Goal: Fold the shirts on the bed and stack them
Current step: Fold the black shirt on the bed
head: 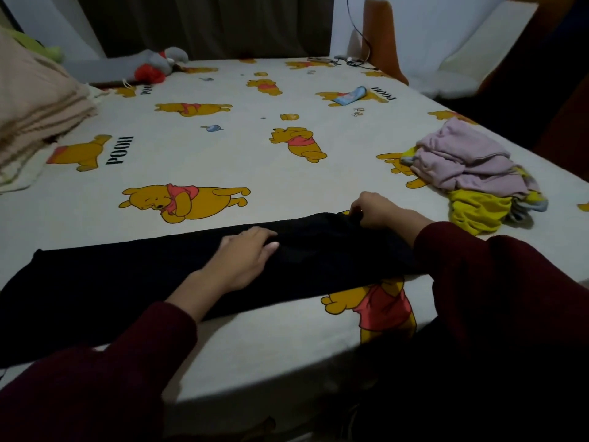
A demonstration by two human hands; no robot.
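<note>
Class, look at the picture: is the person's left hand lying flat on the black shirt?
Yes. The left hand lies with its fingers straight, palm down on the black shirt, while the right hand pinches its far edge.

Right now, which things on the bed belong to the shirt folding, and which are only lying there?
Job: long black shirt under the left hand, its end pinched by the right hand; crumpled lilac and yellow clothes pile.
Lying about: grey and red plush toy; folded beige blanket; small blue packet.
</note>
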